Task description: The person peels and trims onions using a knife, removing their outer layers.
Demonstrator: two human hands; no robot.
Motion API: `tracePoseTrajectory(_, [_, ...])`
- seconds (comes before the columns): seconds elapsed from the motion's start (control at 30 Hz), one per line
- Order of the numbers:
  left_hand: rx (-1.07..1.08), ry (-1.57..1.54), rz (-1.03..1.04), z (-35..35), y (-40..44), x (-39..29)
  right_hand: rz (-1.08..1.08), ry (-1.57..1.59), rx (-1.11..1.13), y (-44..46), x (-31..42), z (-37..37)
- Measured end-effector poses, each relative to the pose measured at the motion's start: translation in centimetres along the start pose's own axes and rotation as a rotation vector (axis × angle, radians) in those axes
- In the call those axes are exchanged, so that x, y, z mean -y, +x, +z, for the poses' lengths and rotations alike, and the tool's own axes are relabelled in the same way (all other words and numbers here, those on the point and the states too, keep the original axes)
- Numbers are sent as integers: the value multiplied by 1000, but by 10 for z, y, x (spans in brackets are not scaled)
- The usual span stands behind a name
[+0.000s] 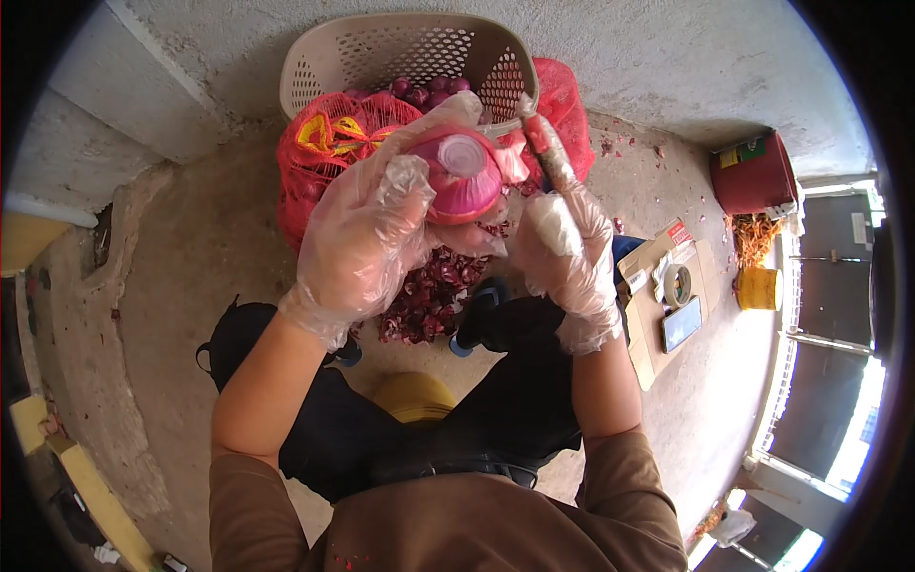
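A large red onion (463, 176) with a pale round cut end is in my left hand (367, 229), whose gloved fingers curl round its left side. My right hand (570, 243), also in a clear plastic glove, is closed round a knife (546, 150) pointing up and slightly left, to the right of the onion. A reddish peel piece (512, 160) shows between onion and knife. Below both hands lies a heap of dark red onion skins (431, 291) on the floor.
A beige basket (410, 38) holding onions stands against the wall. Red mesh bags (297, 200) flank it. To the right lies cardboard (648, 329) with a tape roll (677, 284) and a phone (681, 323). Farther right are a red bucket (753, 176) and a yellow container (759, 288).
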State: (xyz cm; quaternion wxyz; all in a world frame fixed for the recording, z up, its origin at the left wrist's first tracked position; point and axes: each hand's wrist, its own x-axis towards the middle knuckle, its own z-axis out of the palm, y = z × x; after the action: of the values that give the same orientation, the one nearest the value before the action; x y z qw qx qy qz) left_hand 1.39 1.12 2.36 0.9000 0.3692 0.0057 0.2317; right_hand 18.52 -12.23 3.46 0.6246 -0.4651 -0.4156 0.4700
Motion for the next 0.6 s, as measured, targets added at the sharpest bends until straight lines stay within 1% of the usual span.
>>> tracePoseTrajectory(0.03, [-7,22,-4,-1,-1,-1,-15,71,32,1,0,-5])
tracePoseTrajectory(0.13, [-38,55,0,-1,-1,-2,-21,-80,-65,-3,-9,5])
tracePoseTrajectory(0.2, [-74,36,21,0,-1,-1,95,-32,14,-9,2,2])
tracePoseTrajectory(0.27, [-64,58,9,-1,0,-3,74,-65,44,-6,1,4])
tracePoseTrajectory(0.3, [-59,69,2,-1,1,-4,-4,-123,35,0,-4,11])
tracePoseTrajectory(0.43, [-51,68,44,6,1,1,1,-224,37,-7,-9,11])
tracePoseTrajectory(0.5, [-45,99,76,-1,0,4,45,-210,31,-11,-8,11])
tracePoseTrajectory(0.57, [-101,108,78,0,1,5,131,-184,26,-14,3,13])
tracePoseTrajectory(0.6, [-129,112,79,1,2,5,126,-175,13,-13,2,14])
